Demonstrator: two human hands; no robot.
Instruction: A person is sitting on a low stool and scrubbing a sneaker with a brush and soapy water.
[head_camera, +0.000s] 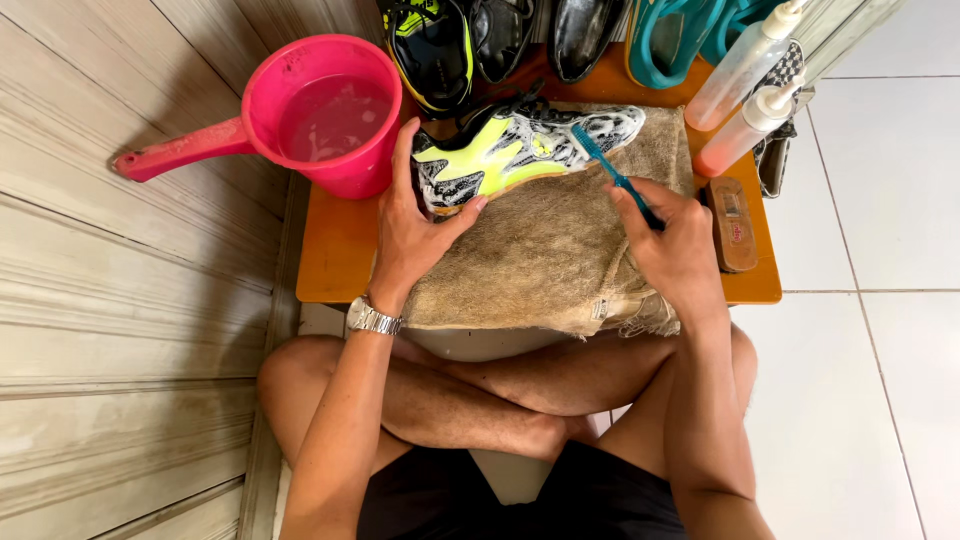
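Right hand (672, 250) is closed around the handle of a blue toothbrush (612, 172), and the bristle end is sitting on the toe part of the sneaker (520, 148). Left hand (415, 225) is spread fairly wide and clamped on the heel end of that same sneaker, thumb on the near edge, fingers wrapped over the back. There's a metal wristwatch (372, 318) on that wrist.

The sneaker itself is a neon yellow, black and white one, lying on its side between the two hands, heel toward the left hand and toe toward the brush. It's on a tan towel (545, 255) that's spread over a small orange table (335, 250).

Going out from the sneaker: just to its left, touching the table edge, is a pink dipper (325, 115) with cloudy water in it, handle pointing away from the shoe. Behind the sneaker there's a matching shoe (435, 50) and a couple of dark ones. To the right of the sneaker, two spray bottles (745, 100) lie leaning, and a wooden brush (730, 225) sits on the table just beside the right hand. The person is sitting cross-legged on the near side of the sneaker.
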